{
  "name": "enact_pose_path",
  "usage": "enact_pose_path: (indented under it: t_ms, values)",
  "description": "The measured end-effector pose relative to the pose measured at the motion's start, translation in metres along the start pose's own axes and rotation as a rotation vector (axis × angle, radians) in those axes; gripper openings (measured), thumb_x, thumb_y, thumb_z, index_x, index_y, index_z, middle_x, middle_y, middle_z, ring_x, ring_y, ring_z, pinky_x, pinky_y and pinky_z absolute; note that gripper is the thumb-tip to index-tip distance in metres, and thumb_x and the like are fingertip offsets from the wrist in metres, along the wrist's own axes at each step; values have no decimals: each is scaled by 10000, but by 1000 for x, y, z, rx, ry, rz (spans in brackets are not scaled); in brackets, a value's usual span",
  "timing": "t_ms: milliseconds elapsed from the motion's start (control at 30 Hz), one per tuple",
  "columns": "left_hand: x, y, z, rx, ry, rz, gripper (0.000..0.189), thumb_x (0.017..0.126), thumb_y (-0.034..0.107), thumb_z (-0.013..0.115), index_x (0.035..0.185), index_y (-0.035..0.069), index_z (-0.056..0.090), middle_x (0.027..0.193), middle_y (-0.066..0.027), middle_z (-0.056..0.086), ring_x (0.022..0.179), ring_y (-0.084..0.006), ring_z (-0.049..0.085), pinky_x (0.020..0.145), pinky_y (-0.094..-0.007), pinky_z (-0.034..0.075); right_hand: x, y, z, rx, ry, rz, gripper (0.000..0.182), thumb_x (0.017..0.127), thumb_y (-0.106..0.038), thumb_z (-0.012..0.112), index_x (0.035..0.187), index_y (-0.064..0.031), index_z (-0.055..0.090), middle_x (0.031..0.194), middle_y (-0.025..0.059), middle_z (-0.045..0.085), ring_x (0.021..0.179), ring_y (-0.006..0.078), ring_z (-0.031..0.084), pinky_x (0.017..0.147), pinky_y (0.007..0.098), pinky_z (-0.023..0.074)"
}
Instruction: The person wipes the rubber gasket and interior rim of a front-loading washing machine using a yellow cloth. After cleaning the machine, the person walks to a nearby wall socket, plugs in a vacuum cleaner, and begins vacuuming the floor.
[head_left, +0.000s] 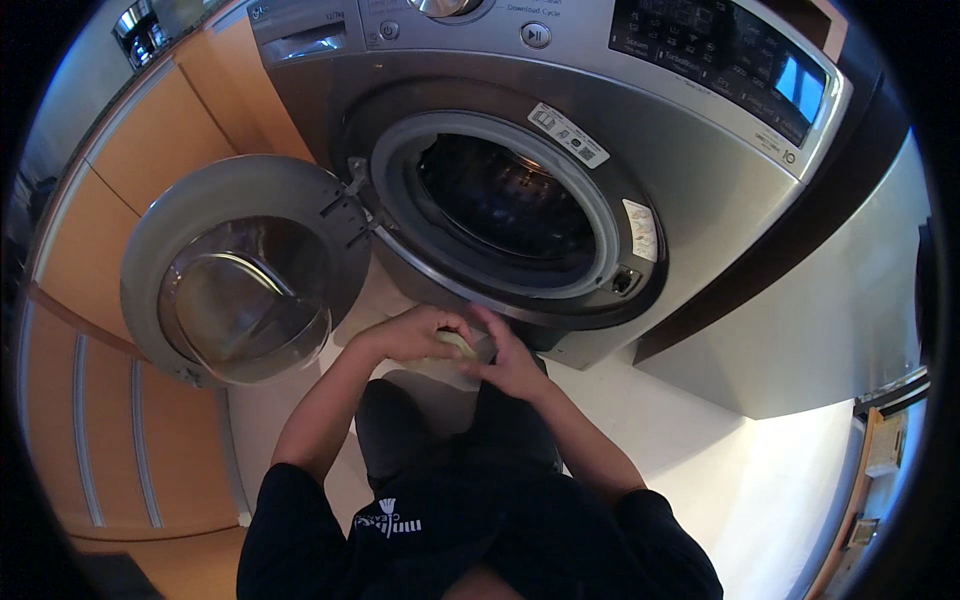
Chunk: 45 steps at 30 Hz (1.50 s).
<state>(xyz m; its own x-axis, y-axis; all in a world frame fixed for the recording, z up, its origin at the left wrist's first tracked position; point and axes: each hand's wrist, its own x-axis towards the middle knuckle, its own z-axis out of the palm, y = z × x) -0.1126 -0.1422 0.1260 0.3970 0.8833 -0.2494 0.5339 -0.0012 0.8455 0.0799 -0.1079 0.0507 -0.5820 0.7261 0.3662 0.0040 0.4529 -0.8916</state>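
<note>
In the head view, my left hand (416, 332) has its fingers closed on a small pale yellowish-green item (456, 343), which may be a folded cloth or a sponge. My right hand (511, 360) is at the item's other side, fingers spread, its lower fingertips at or just beside it; contact is not clear. Both hands are in front of my legs, below the rim of a grey front-loading washing machine (720, 180). The machine's round door (139, 255) is swung out to the left, and its dark metal drum (502, 199) shows through the grey rubber gasket (609, 247).
Wooden cabinets (112, 217) with metal edge strips line the left side, near the open door. A control panel (555, 37) spans the machine's top. Right of it are a dark panel (757, 262) and a pale grey surface (787, 337). Light floor (637, 420) shows around my legs.
</note>
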Motion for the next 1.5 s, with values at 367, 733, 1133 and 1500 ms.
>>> enact_pose_path:
  t_ms: [367, 733, 1133, 1500]
  values:
    - [91, -78, -26, 1057, 691, 131, 478, 821, 265, 562, 1246, 71, 460, 1356, -87, 363, 1271, -247, 310, 1061, -469, 172, -59, 3, -92, 1141, 29, 452, 557, 740, -180, 701, 1202, 8, 454, 1098, 107, 568, 1012, 232, 562, 897, 363, 442]
    - [89, -154, 20, 1041, 721, -21, 514, 811, 240, 503, 1290, 76, 413, 1397, -52, 327, 1323, -198, 235, 1068, -460, 155, 61, 31, -43, -585, 211, 148, 470, 661, 86, 528, 1125, 23, 488, 1167, 266, 473, 1131, 425, 430, 961, 465, 358]
    - [106, -181, 35, 962, 832, 24, 540, 706, 234, 589, 1195, 37, 473, 1290, -117, 421, 1260, -238, 311, 1014, -517, 209, 208, 107, 77, -723, -272, 342, 169, 737, -63, 547, 874, -40, 642, 915, 199, 627, 918, 348, 602, 745, 446, 488]
    - [113, -195, 45, 1011, 540, -384, 560, 765, 360, 541, 1241, 80, 454, 1229, -170, 470, 1202, -305, 385, 998, -571, 219, 266, 30, 97, -91, 238, 15, 344, 661, 63, 425, 926, -16, 631, 911, 189, 629, 864, 338, 603, 791, 363, 462]
